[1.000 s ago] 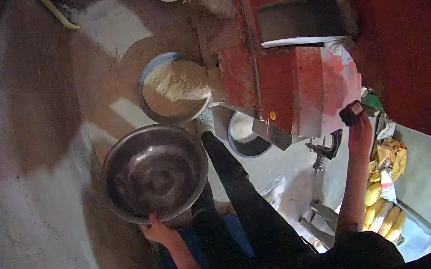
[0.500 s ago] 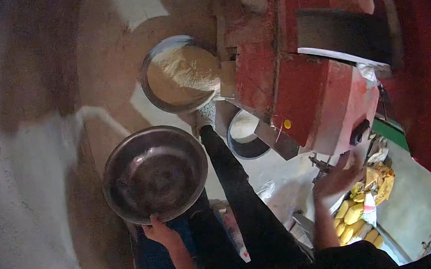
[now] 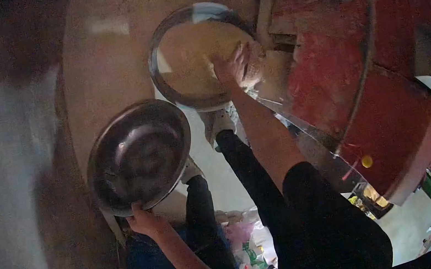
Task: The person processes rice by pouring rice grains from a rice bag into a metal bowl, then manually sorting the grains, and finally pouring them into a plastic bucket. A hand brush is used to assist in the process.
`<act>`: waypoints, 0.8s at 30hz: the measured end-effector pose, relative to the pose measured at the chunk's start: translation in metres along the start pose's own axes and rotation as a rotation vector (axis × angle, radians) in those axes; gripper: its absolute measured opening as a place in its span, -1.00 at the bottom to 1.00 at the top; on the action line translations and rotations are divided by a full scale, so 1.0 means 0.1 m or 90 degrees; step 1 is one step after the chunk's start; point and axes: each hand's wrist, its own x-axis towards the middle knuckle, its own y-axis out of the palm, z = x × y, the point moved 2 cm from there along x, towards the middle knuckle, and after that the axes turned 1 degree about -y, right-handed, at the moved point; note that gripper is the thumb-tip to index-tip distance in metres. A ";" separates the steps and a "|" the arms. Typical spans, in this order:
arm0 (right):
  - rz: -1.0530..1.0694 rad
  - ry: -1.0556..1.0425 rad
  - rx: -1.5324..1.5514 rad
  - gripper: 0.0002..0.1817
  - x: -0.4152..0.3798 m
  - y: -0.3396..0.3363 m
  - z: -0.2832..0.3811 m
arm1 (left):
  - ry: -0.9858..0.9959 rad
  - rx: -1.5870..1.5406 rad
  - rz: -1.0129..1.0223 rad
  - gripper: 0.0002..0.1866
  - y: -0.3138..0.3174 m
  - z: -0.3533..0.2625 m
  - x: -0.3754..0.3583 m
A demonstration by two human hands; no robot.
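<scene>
1. Head view, left side: my left hand [image 3: 142,221] grips the near rim of an empty metal bowl [image 3: 137,154], fingers curled over the edge. The bowl is tilted, its inside facing up towards the camera, and it hangs above the floor [image 3: 105,67].
2. Head view, right side: my right hand [image 3: 236,67] is stretched forward with the fingers spread wide, lying on the far-right rim of a second metal bowl [image 3: 198,56]. I cannot tell whether the fingers actually clasp the rim; the picture is blurred there.
3. That second bowl is filled with pale flour [image 3: 188,60] and sits on the floor, right against the red machine [image 3: 376,93]. The right hand is just where the bowl meets the machine's spout.
4. The two bowls are near each other, the empty one closer to me and to the left; in this view their rims almost meet.
5. Below, my dark trouser leg [image 3: 243,169] runs between the arms, with a shoe [image 3: 219,123] just under the filled bowl. Bright packets [image 3: 249,249] lie on the ground near my feet.
</scene>
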 end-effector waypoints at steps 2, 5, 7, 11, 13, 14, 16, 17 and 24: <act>0.015 -0.048 0.007 -0.05 0.16 0.43 -0.13 | -0.024 -0.018 -0.015 -0.58 0.15 -0.12 0.08; 0.070 -0.208 -0.078 -0.02 0.20 0.57 -0.13 | -0.058 -0.082 -0.007 -0.61 0.26 -0.58 0.04; 0.097 -0.333 -0.163 0.00 0.32 0.38 0.06 | -0.032 -0.102 0.021 -0.63 0.37 -0.67 0.02; 0.071 -0.180 -0.151 -0.06 0.50 0.38 -0.14 | 0.145 -0.063 0.075 -0.73 0.65 -0.83 -0.13; 0.181 -0.235 0.067 -0.09 0.39 0.47 -0.15 | 0.161 -0.046 0.078 -0.76 0.76 -0.89 -0.28; 0.231 -0.272 0.127 -0.11 0.27 0.38 -0.02 | 0.196 0.055 0.107 -0.77 0.79 -0.91 -0.33; 0.305 -0.239 0.040 -0.11 0.28 0.17 0.05 | 0.229 0.166 0.134 -0.79 0.84 -0.88 -0.42; 0.310 -0.192 0.094 -0.11 0.39 0.35 -0.27 | 0.258 0.126 0.182 -0.79 0.89 -0.85 -0.47; 0.212 -0.268 0.126 -0.16 -0.01 0.46 -0.25 | 0.281 -0.036 0.153 -0.77 0.98 -0.85 -0.52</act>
